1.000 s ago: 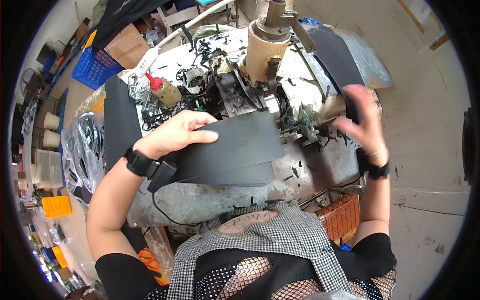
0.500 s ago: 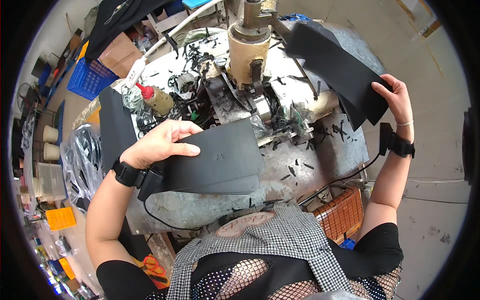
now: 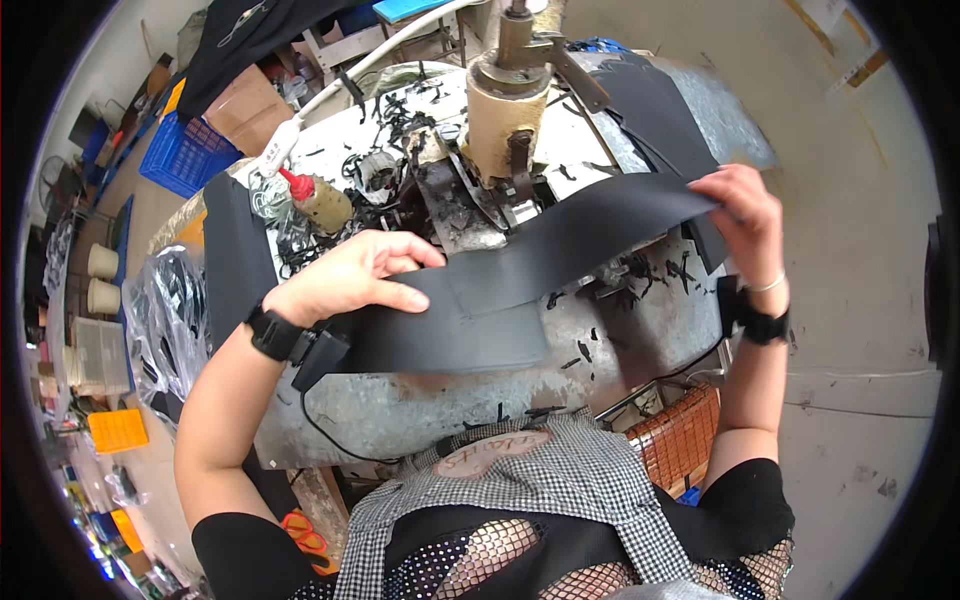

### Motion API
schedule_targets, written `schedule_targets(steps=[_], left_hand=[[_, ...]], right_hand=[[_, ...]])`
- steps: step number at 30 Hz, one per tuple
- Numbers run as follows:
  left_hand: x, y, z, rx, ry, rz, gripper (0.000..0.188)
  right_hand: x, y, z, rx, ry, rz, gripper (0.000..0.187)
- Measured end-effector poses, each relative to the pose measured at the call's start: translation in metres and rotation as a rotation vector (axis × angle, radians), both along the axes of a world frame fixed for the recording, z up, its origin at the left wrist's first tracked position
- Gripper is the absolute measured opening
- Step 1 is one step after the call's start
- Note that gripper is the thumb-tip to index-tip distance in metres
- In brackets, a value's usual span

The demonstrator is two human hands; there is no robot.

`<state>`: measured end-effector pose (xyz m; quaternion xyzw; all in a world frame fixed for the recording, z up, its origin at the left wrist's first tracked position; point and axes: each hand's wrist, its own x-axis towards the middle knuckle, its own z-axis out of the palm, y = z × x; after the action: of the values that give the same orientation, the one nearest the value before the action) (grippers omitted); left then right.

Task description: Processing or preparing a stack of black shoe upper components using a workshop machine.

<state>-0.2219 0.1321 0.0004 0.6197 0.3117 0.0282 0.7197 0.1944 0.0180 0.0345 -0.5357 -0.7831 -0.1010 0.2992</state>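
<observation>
Left grip [image 3: 345, 275]: pinching smooth black sheet [image 3: 440, 340] | right grip [image 3: 750, 218]: pinching curved black strip [image 3: 610, 225]

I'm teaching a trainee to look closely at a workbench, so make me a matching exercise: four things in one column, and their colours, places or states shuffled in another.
Things:
1. Left hand
2. Right hand
3. Bottle
4. Apron

Descriptions:
A. Holding the right end of a curved black strip
B. Black-and-white checked
C. Thumb on top of a flat black sheet
D. Red-tipped, to the left of the machine

Pairs: 1-C, 2-A, 3-D, 4-B
</observation>
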Motion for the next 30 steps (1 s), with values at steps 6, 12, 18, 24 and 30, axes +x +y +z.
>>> schedule_targets(steps=[6, 12, 18, 24, 30], left_hand=[[-0.013, -0.002, 0.005, -0.038, 0.015, 0.016, 0.030], [0.003, 0.002, -0.010, -0.043, -0.004, 0.082, 0.029], [0.006, 0.001, -0.010, -0.077, -0.034, 0.021, 0.039], [-0.011, -0.005, 0.002, -0.061, -0.012, 0.016, 0.032], [-0.006, -0.003, -0.006, 0.005, -0.013, 0.019, 0.026]], right_hand=[[0.101, -0.014, 0.011, -0.401, 0.289, -0.572, 0.033], [-0.057, -0.011, -0.025, -0.188, -0.005, 0.122, 0.067], [-0.017, 0.005, -0.017, 0.047, -0.020, 0.067, 0.032], [0.125, -0.002, 0.006, -0.463, 0.645, -0.278, 0.026], [0.007, -0.008, -0.002, -0.086, -0.012, -0.118, 0.069]])
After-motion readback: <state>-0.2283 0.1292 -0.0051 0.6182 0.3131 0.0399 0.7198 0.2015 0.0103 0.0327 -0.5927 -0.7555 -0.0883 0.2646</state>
